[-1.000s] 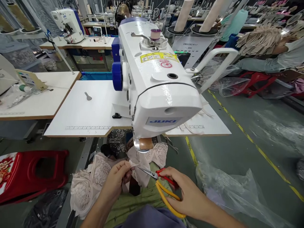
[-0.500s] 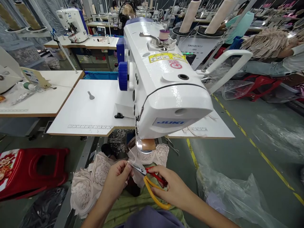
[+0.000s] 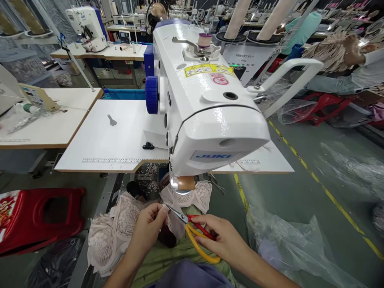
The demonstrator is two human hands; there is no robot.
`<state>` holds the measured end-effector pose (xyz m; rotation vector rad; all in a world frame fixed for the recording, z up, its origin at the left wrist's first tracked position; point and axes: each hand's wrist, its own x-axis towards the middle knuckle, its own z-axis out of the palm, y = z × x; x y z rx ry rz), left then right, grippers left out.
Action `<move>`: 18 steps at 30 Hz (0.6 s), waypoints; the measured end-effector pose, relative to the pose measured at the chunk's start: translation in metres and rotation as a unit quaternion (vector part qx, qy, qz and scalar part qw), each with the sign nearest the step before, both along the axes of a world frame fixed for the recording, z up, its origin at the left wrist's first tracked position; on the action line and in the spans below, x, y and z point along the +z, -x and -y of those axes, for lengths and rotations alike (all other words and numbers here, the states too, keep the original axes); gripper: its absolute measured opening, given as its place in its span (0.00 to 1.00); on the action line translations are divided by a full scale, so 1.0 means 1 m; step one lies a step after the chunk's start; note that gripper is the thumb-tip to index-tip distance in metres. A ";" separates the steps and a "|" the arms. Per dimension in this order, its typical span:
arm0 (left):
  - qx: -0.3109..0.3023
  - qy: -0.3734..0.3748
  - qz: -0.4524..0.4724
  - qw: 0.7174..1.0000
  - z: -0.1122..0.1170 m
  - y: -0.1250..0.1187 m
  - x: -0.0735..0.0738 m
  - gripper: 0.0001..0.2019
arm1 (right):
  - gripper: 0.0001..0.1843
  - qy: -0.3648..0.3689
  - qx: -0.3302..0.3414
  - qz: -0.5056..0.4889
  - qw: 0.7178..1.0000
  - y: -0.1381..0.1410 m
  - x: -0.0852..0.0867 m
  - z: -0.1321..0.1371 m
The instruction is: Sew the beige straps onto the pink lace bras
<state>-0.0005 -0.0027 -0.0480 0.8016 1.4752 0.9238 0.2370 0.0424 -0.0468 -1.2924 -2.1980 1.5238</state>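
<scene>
My left hand (image 3: 152, 224) pinches the edge of a pale pink lace bra (image 3: 176, 224) between thumb and fingers, below the sewing head. In my right hand (image 3: 223, 238) is a pair of scissors (image 3: 192, 232) with one red and one yellow handle. The blade tips point left, right beside my left fingertips and the fabric. Whether the blades cut into the cloth cannot be made out. More lace cups (image 3: 203, 196) hang under the needle area, and a pile of lace bras (image 3: 111, 232) lies to the left of my left hand.
A white JUKI sewing machine (image 3: 216, 124) stands over the work, on a white table (image 3: 114, 136) with a printed ruler. A red stool (image 3: 42, 216) is at left; clear plastic bags (image 3: 294, 244) lie on the floor at right. Another person's arm (image 3: 357, 58) shows at far right.
The scissors and my right hand have shifted slightly right. My left hand keeps its pinch on the fabric. The whole view has moved a little.
</scene>
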 end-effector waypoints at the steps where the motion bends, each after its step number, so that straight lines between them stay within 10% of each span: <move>1: 0.001 -0.001 0.004 1.000 0.000 -0.001 0.001 0.22 | 0.20 0.002 -0.004 0.007 1.000 -0.002 0.001 0.000; 9: 0.034 -0.002 0.065 0.997 0.001 -0.004 0.003 0.21 | 0.16 -0.039 -0.054 0.049 0.997 -0.029 -0.004 -0.008; 18: 0.013 0.022 0.163 0.986 -0.009 -0.007 0.009 0.19 | 0.22 -0.404 -0.121 0.163 0.892 -0.057 0.017 -0.119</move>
